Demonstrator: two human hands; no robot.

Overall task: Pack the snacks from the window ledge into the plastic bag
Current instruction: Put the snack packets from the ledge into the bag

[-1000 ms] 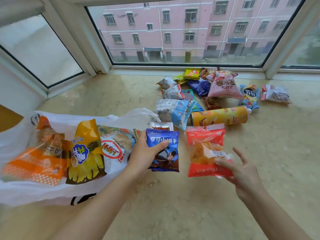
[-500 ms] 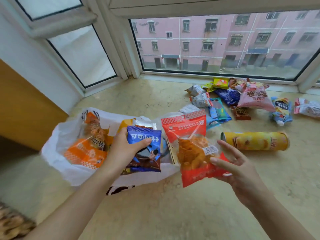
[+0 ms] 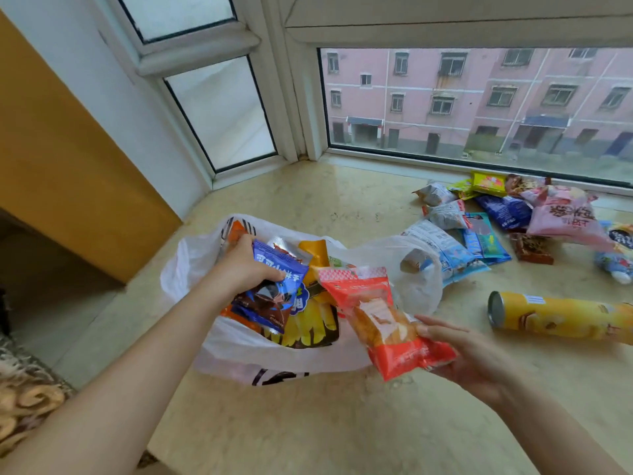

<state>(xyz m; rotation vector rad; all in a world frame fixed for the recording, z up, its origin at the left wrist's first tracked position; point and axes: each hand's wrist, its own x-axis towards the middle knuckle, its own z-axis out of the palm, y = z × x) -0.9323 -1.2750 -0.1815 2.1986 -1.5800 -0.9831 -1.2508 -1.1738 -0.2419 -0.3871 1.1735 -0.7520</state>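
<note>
A white plastic bag (image 3: 191, 269) lies open on the marble window ledge (image 3: 342, 423), holding a yellow snack pack (image 3: 315, 323) and orange packs. My left hand (image 3: 243, 265) grips a blue cookie packet (image 3: 277, 293) right over the bag's mouth. My right hand (image 3: 469, 354) holds a red snack packet (image 3: 380, 320) by its lower end, its top tilted toward the bag. More snacks lie in a pile at the right: a pink bag (image 3: 561, 214), a blue-and-white pack (image 3: 445, 248), and a yellow chip can (image 3: 561, 317) on its side.
White window frames (image 3: 298, 97) close off the back of the ledge. An ochre wall panel (image 3: 68, 159) stands at the left, with a dark gap below it. A shaggy patterned rug (image 3: 27, 399) lies at the lower left beyond the ledge's edge.
Both hands have carried their packets leftward to the bag; the blue packet now sits over the bag's opening and the red one tilts toward it. My view turned left.
</note>
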